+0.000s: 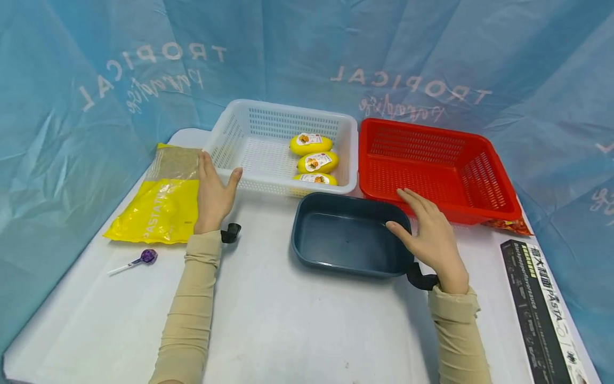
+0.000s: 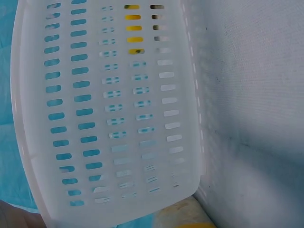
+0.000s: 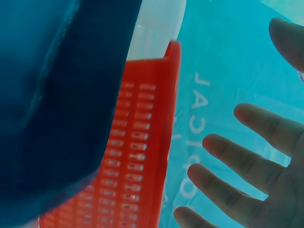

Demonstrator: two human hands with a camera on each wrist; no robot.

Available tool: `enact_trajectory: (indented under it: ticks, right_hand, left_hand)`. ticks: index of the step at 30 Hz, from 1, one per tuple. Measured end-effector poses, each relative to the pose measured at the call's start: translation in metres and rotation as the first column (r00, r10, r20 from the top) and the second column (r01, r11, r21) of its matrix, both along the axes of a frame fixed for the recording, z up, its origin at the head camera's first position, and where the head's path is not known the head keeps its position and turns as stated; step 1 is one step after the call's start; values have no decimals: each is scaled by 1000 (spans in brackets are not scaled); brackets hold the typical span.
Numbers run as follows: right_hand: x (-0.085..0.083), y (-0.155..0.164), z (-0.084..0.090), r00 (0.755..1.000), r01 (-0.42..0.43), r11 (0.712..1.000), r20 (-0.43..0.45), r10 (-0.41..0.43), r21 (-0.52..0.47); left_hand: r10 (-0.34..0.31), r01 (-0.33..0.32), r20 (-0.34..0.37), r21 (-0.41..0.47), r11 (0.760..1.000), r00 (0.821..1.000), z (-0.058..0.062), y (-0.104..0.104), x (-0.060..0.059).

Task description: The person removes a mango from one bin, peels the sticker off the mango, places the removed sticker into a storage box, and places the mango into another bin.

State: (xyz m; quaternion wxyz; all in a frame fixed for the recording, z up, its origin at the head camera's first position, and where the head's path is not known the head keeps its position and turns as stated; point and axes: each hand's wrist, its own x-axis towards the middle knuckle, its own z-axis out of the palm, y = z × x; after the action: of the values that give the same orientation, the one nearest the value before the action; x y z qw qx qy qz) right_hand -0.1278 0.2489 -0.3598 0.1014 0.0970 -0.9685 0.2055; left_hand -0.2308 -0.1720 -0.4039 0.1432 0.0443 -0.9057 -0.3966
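My left hand lies flat with straight fingers at the front left corner of the white basket, its thumb by the front rim. The left wrist view shows that basket's slotted wall close up. Three yellow packets lie inside the basket at its right. Over the right rim of the dark blue tray my right hand is spread, holding nothing. In the right wrist view its fingers are straight and apart beside the tray. Contact with the rim cannot be told.
A red basket with nothing in it stands at the back right, with an orange packet sticking out under its corner. A yellow pasta bag and a purple lollipop lie at the left. A black pasta box lies along the right edge.
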Motion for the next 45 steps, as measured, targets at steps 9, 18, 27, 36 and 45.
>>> enact_trajectory:
  ticks: [9, 18, 27, 36, 45]
  right_hand:
    - [-11, -18, 0, 998, -65, 997, 15, 66, -46]
    - [-21, -34, 4, 993, -108, 992, 51, 111, -62]
    - [-38, -53, 19, 978, -190, 981, 84, 193, -49]
    - [-54, -71, 33, 958, -257, 966, 128, 256, -15]
    - [-85, -79, 30, 947, -270, 957, 151, 285, -109]
  left_hand:
    - [4, -4, 4, -18, 1000, 1000, -3, -1, -4]
    - [4, -4, -16, -23, 1000, 1000, -6, 3, -7]
    - [34, -40, -48, -143, 989, 998, -7, 4, -8]
    - [48, -65, -91, -201, 977, 995, -4, -1, -6]
    - [70, -87, -89, -193, 977, 994, -4, -3, -3]
